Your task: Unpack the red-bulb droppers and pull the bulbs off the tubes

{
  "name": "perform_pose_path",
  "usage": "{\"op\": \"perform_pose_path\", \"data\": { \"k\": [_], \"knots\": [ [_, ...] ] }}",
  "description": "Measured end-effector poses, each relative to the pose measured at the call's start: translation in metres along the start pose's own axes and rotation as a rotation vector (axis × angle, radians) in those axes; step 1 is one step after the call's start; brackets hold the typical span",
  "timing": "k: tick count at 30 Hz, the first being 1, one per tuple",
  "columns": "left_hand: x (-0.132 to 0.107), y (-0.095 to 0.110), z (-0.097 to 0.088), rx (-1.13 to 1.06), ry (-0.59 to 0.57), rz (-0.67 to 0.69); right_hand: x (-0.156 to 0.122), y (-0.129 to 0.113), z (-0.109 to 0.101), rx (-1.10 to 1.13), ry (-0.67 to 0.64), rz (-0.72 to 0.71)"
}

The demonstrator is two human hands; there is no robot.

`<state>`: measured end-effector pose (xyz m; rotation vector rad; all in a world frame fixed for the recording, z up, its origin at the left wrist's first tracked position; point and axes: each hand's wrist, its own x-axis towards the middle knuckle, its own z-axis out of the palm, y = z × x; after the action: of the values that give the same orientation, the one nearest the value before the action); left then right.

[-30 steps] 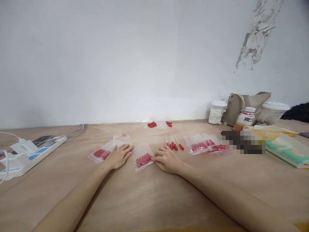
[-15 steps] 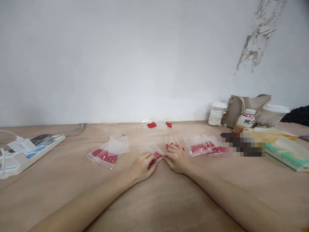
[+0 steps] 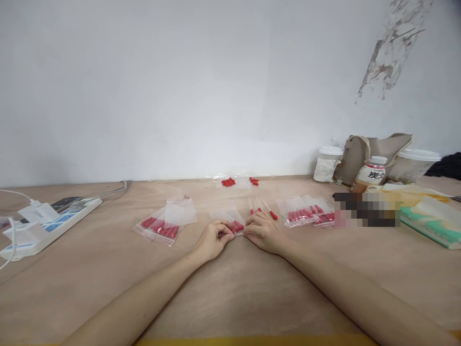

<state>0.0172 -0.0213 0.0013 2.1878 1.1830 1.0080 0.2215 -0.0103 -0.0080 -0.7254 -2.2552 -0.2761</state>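
Note:
My left hand (image 3: 212, 241) and my right hand (image 3: 263, 232) meet at the near edge of a small clear zip bag (image 3: 229, 220) holding several red-bulbed droppers. Both hands pinch that bag's edge with fingers curled, the bag lying on the brown table (image 3: 230, 293). Just beyond my right hand lie a few loose red-tipped droppers (image 3: 264, 209). A pile of filled bags (image 3: 165, 221) lies to the left of my left hand, apart from it.
More filled bags (image 3: 306, 211) lie to the right, beside a pixelated patch. Red pieces in clear plastic (image 3: 237, 182) sit by the wall. A white power strip (image 3: 43, 227) with chargers is at the left. Cups, a bottle (image 3: 370, 173), a beige bag and a green book (image 3: 432, 223) stand at the right.
My left hand left the left pile and came right to the middle bag. Both hands closed from flat into a pinch on that bag's near edge.

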Motion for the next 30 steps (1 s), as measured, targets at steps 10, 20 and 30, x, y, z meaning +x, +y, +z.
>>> {"op": "perform_pose_path", "data": {
  "k": [10, 20, 30],
  "knots": [
    [0.003, -0.009, -0.001, -0.068, 0.036, -0.097, 0.001, -0.001, -0.001, -0.037, 0.089, -0.095],
    [0.001, -0.002, 0.0, 0.027, 0.036, -0.015, 0.007, -0.002, 0.006, -0.146, 0.118, -0.123],
    [0.006, 0.005, 0.007, 0.187, 0.014, 0.246, 0.008, -0.001, 0.009, -0.063, 0.08, -0.139]
  ]
}}
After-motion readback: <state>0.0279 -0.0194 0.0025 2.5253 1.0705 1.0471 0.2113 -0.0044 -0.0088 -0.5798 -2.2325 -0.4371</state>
